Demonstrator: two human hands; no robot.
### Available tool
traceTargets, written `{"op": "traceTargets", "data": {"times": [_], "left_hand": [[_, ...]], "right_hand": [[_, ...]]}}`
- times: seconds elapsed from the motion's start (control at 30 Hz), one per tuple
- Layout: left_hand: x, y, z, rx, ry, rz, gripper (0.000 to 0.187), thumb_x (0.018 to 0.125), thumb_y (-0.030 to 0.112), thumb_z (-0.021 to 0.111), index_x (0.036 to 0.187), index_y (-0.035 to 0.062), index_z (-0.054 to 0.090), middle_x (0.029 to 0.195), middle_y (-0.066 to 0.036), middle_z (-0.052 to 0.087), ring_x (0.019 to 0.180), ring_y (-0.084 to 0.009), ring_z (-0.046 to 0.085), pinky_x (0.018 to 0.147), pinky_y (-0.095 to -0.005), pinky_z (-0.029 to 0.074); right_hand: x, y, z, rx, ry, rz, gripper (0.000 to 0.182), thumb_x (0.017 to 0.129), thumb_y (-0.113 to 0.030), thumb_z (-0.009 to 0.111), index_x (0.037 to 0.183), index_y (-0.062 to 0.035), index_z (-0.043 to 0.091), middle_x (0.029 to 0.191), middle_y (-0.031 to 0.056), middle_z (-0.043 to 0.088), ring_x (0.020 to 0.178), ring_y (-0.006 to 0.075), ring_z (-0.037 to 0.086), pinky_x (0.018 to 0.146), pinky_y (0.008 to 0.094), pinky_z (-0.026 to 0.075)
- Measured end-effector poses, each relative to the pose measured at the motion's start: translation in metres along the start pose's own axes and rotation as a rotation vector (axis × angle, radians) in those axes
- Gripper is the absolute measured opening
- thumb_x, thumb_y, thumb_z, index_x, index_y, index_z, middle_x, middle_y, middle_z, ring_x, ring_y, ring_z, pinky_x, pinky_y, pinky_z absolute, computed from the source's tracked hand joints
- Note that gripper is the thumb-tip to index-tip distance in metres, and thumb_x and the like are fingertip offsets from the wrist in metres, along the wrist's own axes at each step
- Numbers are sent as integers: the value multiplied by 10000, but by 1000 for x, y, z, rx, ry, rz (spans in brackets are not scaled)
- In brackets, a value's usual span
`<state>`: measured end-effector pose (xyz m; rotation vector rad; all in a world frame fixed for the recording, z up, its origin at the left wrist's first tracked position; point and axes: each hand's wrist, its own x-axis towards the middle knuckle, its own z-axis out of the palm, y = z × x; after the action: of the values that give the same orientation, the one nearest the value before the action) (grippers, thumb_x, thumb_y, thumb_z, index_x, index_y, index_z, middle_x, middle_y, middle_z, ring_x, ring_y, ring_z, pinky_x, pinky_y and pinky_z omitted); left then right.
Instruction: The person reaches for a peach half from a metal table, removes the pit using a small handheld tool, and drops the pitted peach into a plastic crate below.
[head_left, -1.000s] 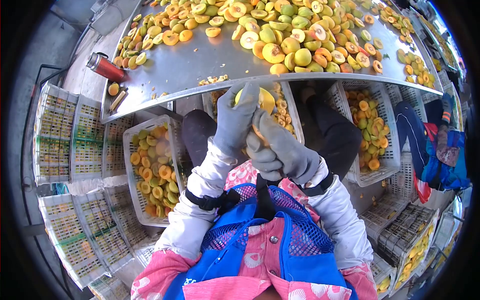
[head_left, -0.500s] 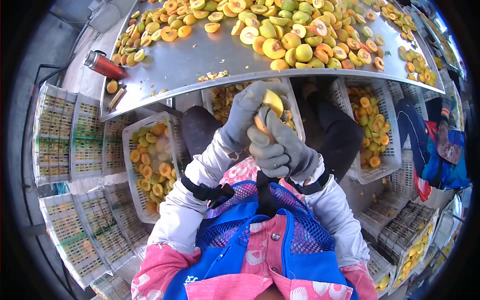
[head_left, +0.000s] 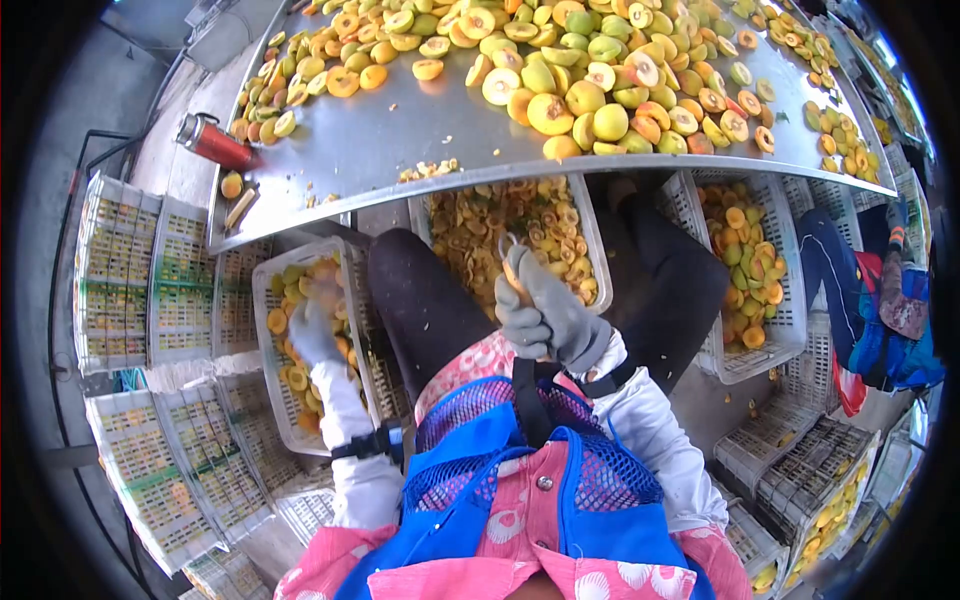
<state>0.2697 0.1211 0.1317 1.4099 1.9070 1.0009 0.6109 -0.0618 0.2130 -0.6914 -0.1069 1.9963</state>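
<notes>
In my gloved right hand [head_left: 555, 315] is a pitting knife [head_left: 514, 268] with a wooden handle and a curved metal loop at its tip. The fingers are closed around the handle, above my lap. My left hand [head_left: 316, 332], also gloved, is over the left crate [head_left: 262, 345] of halved peaches [head_left: 290, 375]. Motion blurs its fingers, so whether it holds a peach half cannot be made out. Between my knees stands a crate [head_left: 603, 262] filled with pits and scraps [head_left: 470, 225].
A metal table [head_left: 420, 125] in front bears many halved peaches [head_left: 610, 122]. A red flask [head_left: 215, 142] lies at its left end. Another crate [head_left: 715, 345] of peaches stands to the right, beside a co-worker [head_left: 880, 300]. Stacked crates [head_left: 120, 280] line the left.
My left hand has left the right hand and moved down-left to the left crate. The yellow peach piece is gone from between my hands. The right hand still grips the knife.
</notes>
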Motion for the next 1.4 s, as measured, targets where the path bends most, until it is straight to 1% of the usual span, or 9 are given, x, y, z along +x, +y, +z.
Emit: {"op": "traceTargets", "data": {"times": [0.07, 0.27, 0.5, 0.67, 0.8, 0.87, 1.07, 1.2, 1.4], "left_hand": [[-8, 17, 0, 537, 442, 244, 390, 877, 239, 652, 1136, -53, 646, 1108, -195, 658, 1005, -279, 628, 893, -364, 490], [-11, 174, 162, -44, -386, 709, 385, 845, 121, 618, 1225, 61, 628, 1241, -156, 612, 1086, -293, 609, 904, -347, 488], [36, 269, 349, 670, -358, 1388, 518, 760, 79, 669, 1257, 181, 568, 1409, -112, 435, 1274, -363, 433, 1007, -428, 433], [21, 262, 308, 666, -357, 1306, 405, 715, 134, 735, 1094, 136, 592, 1330, -135, 513, 1191, -359, 513, 939, -400, 485], [2, 241, 249, 324, -682, 559, 339, 828, 154, 689, 1122, 39, 565, 1028, -135, 647, 874, -296, 647, 797, -341, 541], [-20, 221, 225, -700, -954, -10, 356, 808, 80, 707, 1130, 34, 563, 1034, -124, 656, 899, -242, 648, 800, -329, 543], [-97, 202, 181, -749, -1010, 309, 419, 950, 284, 589, 1232, -15, 505, 1182, -167, 561, 1066, -266, 599, 939, -401, 533], [-134, 230, 140, -1217, -1169, -407, 490, 950, 394, 575, 1220, -11, 520, 1149, -178, 604, 1027, -276, 630, 930, -422, 541], [-154, 235, 116, -911, -1020, 280, 525, 988, 409, 501, 1288, -22, 497, 1156, -167, 623, 1025, -252, 636, 940, -376, 524]], "right_hand": [[9, -1, -3, 76, 51, 73, 589, 921, -724, 322, 765, -165, 420, 540, -73, 259, 391, 55, 204, 350, 227, 212], [11, 1, -29, 91, 344, 68, 563, 895, -716, 431, 811, -160, 466, 544, -56, 309, 388, 71, 240, 376, 251, 237], [-15, -15, -61, 121, 531, 8, 455, 961, -566, 467, 774, -151, 479, 559, -45, 337, 418, 80, 313, 407, 261, 320], [0, -30, -68, -69, 579, -47, 421, 965, -523, 489, 829, -124, 498, 569, -21, 424, 432, 99, 398, 411, 267, 365], [8, -49, -32, -314, 504, -267, 285, 984, -364, 534, 849, -114, 512, 607, -29, 481, 496, 65, 462, 428, 236, 379], [15, -51, -12, -425, 523, -371, 277, 986, -347, 535, 859, -101, 520, 607, -32, 481, 493, 58, 453, 427, 234, 373], [5, -38, 29, -640, 494, -457, 275, 999, -343, 502, 940, -84, 572, 605, -21, 490, 458, 46, 421, 402, 220, 355], [-2, -14, 42, -678, 592, -641, 349, 989, -352, 528, 945, -9, 583, 599, 14, 517, 506, 85, 477, 464, 273, 391], [-8, 6, 54, -673, 638, -778, 361, 998, -342, 508, 1000, 12, 581, 635, 66, 554, 536, 128, 509, 506, 310, 427]]}}
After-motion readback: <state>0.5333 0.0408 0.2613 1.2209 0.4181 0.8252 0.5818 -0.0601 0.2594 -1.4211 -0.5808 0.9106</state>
